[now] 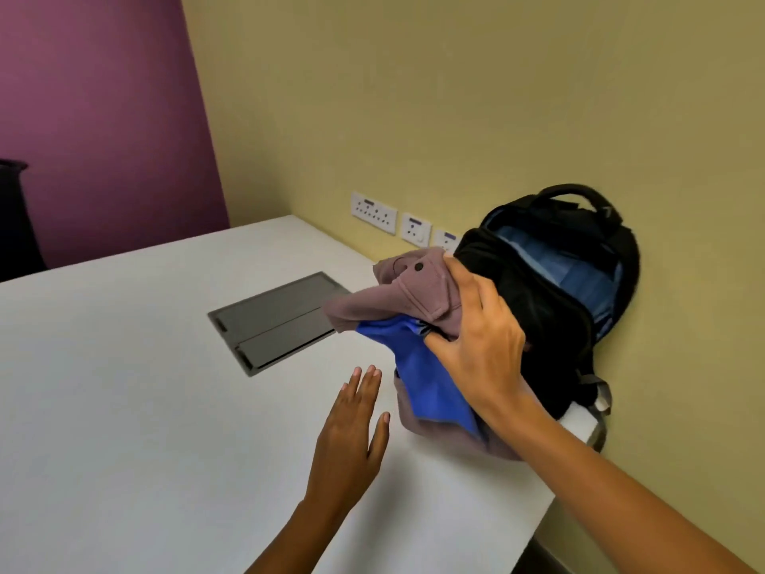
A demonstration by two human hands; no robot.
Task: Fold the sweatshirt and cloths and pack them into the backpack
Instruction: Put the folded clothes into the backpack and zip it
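A black backpack (550,308) with a blue lining leans against the wall at the table's right end, its main compartment unzipped and gaping. My right hand (476,337) grips a bundle held just in front of the opening: a folded mauve sweatshirt (397,292) with a blue cloth (426,379) hanging under it. The bundle's lower end droops to the table. My left hand (352,428) hovers open and flat above the table, left of the bundle, touching nothing.
The white table (145,387) has a dark grey cable hatch (273,321) set into it left of the bundle. White wall sockets (389,213) sit low on the yellow wall behind. A dark chair (16,217) stands at far left. The table's right edge runs just beyond the backpack.
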